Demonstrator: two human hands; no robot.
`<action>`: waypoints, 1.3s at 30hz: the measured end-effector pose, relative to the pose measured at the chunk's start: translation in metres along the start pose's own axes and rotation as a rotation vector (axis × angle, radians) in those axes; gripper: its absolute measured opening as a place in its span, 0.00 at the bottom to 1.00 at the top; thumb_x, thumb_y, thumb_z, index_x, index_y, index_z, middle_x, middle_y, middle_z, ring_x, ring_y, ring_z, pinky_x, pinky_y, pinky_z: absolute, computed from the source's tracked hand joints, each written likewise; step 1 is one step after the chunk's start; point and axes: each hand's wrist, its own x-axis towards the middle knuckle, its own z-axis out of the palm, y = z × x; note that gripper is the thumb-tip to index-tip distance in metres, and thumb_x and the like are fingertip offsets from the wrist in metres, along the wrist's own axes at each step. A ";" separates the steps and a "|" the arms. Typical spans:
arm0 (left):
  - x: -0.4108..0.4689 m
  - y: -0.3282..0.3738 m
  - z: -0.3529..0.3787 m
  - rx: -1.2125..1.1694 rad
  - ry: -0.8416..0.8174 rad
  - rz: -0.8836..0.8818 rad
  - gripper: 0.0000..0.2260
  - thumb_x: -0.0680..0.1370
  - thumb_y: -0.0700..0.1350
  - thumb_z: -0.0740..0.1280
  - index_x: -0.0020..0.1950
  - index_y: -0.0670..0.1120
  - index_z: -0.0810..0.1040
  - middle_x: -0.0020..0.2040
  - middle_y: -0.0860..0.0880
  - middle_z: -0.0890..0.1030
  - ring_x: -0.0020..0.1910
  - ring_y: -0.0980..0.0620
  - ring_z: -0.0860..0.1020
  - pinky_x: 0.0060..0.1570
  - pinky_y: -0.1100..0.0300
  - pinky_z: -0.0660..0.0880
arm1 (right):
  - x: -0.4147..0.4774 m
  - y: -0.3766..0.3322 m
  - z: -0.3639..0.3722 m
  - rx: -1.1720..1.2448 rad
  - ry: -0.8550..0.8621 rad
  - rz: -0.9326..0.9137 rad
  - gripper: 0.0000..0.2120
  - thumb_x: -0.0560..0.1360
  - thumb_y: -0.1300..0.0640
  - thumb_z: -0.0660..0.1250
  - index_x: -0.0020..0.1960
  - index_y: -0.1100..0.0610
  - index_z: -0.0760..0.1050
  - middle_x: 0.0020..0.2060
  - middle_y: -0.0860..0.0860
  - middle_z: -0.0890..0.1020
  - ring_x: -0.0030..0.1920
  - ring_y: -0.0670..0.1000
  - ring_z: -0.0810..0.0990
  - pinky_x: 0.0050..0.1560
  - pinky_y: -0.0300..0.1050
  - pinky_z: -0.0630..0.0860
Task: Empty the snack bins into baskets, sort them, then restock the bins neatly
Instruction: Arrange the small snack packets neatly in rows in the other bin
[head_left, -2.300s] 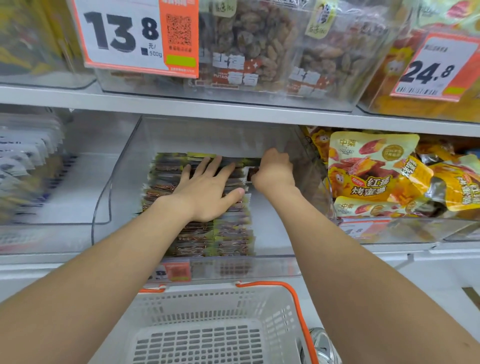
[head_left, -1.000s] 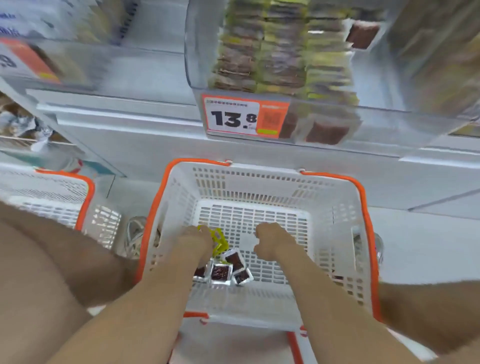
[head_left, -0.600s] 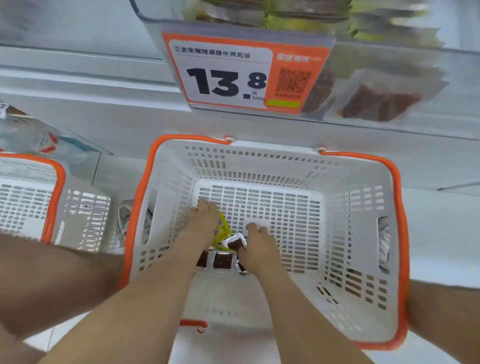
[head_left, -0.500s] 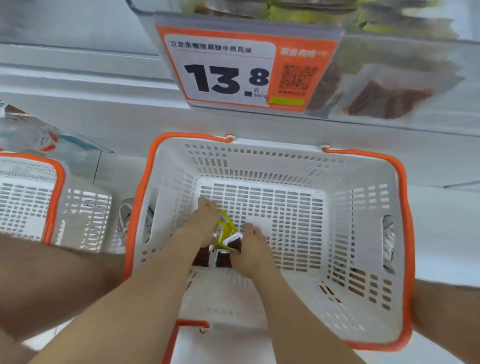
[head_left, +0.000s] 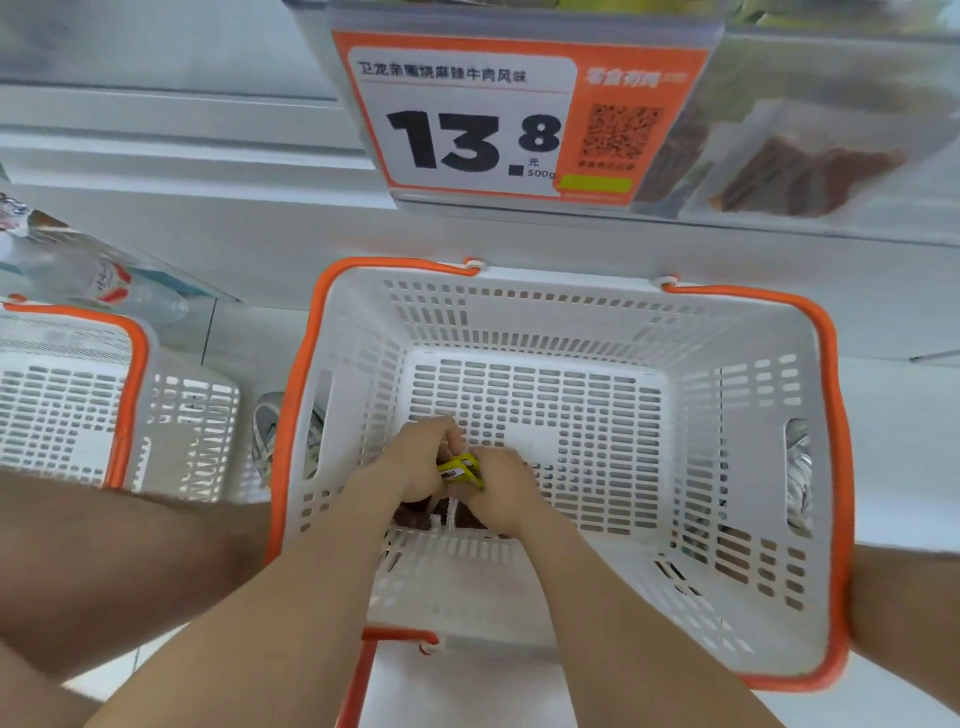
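left hand (head_left: 420, 463), right hand (head_left: 503, 491) closer together, gripping snack packets (head_left: 460, 471)

We see a white slotted basket (head_left: 566, 317) with an orange rim standing upright below the shelf, its mouth open toward us. Close to its near wall sits a small cluster of snacks. A yellow packet (head_left: 460, 470) with a white label stands tilted on edge, pinched between our left hand (head_left: 421, 462) and right hand (head_left: 504, 493). Under it, dark brown packets (head_left: 415, 515) in clear wrap lie on the basket floor, partly hidden. Above, the clear bin (head_left: 883, 104) carries an orange-and-white tag (head_left: 467, 124) reading 13.8, and blurred brown snacks (head_left: 810, 176) lie against its front wall. A second basket (head_left: 192, 431) of the same make stands to the left, apart from the first.
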 end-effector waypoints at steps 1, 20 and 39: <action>-0.001 -0.001 0.000 -0.027 0.037 -0.014 0.21 0.69 0.36 0.78 0.57 0.50 0.75 0.48 0.51 0.80 0.45 0.52 0.79 0.42 0.65 0.73 | -0.001 0.001 -0.004 0.085 0.000 -0.012 0.08 0.76 0.47 0.73 0.53 0.49 0.79 0.48 0.50 0.82 0.51 0.55 0.79 0.55 0.55 0.77; -0.069 0.103 -0.049 -1.113 0.102 0.164 0.13 0.85 0.47 0.66 0.65 0.39 0.79 0.59 0.34 0.83 0.56 0.37 0.84 0.58 0.37 0.81 | -0.097 -0.040 -0.153 0.832 0.026 -0.096 0.13 0.79 0.58 0.74 0.63 0.54 0.81 0.54 0.53 0.88 0.54 0.52 0.87 0.57 0.51 0.83; -0.165 0.145 -0.120 -0.893 0.445 0.276 0.04 0.84 0.42 0.68 0.58 0.45 0.78 0.60 0.39 0.81 0.52 0.39 0.85 0.42 0.45 0.85 | -0.181 -0.103 -0.200 1.011 0.685 -0.111 0.07 0.79 0.65 0.67 0.56 0.61 0.79 0.43 0.57 0.88 0.34 0.58 0.86 0.30 0.47 0.79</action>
